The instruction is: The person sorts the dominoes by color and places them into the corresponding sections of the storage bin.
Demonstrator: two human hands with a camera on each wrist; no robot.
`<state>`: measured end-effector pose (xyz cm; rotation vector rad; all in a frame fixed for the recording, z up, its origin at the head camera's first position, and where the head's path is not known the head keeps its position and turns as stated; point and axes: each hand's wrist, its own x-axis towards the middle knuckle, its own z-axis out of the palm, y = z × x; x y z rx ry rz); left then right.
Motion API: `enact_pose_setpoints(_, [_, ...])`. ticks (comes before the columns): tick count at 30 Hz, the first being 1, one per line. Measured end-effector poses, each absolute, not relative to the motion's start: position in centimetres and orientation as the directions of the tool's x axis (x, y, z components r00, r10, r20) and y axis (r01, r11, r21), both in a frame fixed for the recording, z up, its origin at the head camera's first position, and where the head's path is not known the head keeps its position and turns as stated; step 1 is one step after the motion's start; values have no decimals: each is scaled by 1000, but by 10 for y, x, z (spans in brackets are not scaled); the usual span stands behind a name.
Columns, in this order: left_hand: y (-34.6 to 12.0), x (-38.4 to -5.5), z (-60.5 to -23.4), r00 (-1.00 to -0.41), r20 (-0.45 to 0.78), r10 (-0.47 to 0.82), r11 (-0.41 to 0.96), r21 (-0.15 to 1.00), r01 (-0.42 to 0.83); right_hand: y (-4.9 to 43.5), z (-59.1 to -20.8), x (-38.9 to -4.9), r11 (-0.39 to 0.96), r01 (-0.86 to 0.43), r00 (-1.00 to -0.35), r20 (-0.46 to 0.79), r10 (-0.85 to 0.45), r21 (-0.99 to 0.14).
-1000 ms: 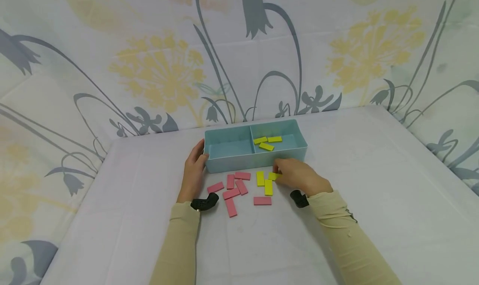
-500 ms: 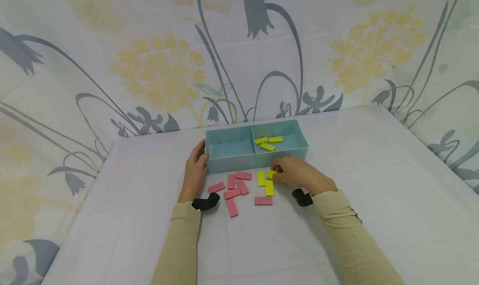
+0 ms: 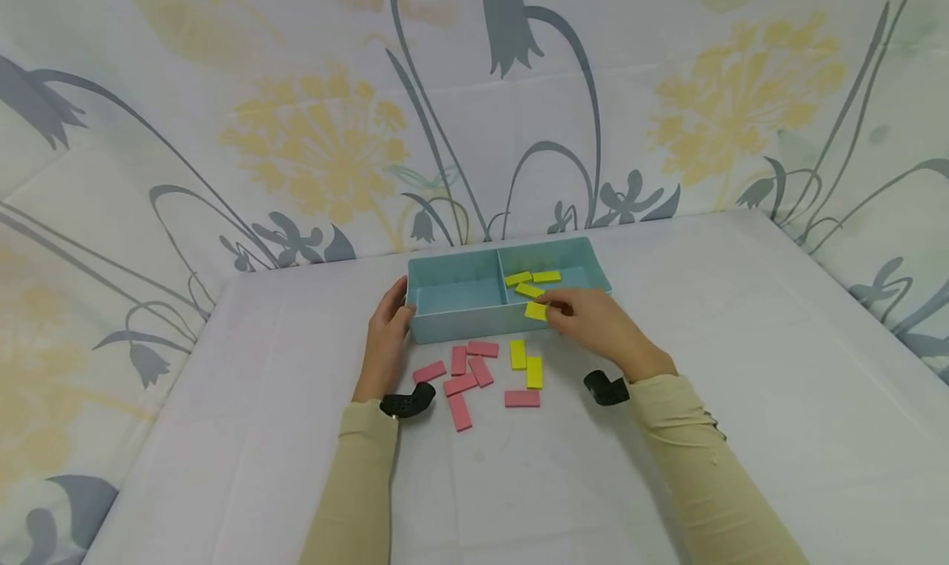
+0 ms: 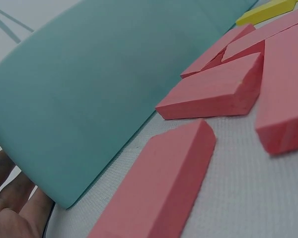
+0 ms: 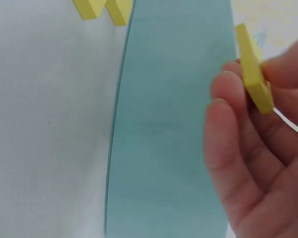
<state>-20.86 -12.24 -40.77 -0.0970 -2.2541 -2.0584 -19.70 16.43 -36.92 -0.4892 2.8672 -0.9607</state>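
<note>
A light blue two-compartment box (image 3: 467, 324) stands on the white cloth. My right hand (image 3: 596, 322) pinches a yellow block (image 3: 535, 310) between thumb and fingertips, in front of the box's front wall near its rim. In the right wrist view, the pinched block (image 5: 253, 69) tilts beside the box wall (image 5: 169, 119). My left hand (image 3: 384, 338) rests against the box's left end, thumb at the front corner. Its fingers (image 4: 20, 198) show past the wall's edge in the left wrist view. Several yellow blocks (image 3: 547, 277) lie in the right compartment; the left one holds none.
Two yellow blocks (image 3: 534, 373) lie on the cloth before the box. Several pink blocks (image 3: 460, 412) are scattered left of them, and one pink block (image 3: 522, 399) lies closer to the person. A flower-patterned cloth (image 3: 460, 120) hangs behind the box.
My right hand has picked up a yellow block from the cloth and raised it toward the box's front rim. The left hand has stayed at the box's left end.
</note>
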Motion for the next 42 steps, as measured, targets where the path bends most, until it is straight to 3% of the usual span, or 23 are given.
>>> enact_pose_setpoints(11, [-122,-209,-408,-994,111,-4,71,991,110,175,-371,-200,559,-237,-968,147,-202,-794])
enact_pose_setpoints(20, [-121,-208,-406,-994,106,-2,80,991,105,184,-377,-205,444,-245,-969,231,-85,-862])
enact_pose_setpoints(36, [-120,-207,-404,-997,80,-15,81,994,78,191,-376,-205,414,-115,-984,161,78,-903])
enact_pose_setpoints(42, [-120,-207,-404,-996,85,-11,80,993,84,193,-378,-205,386,-82,-990,119,73,-919])
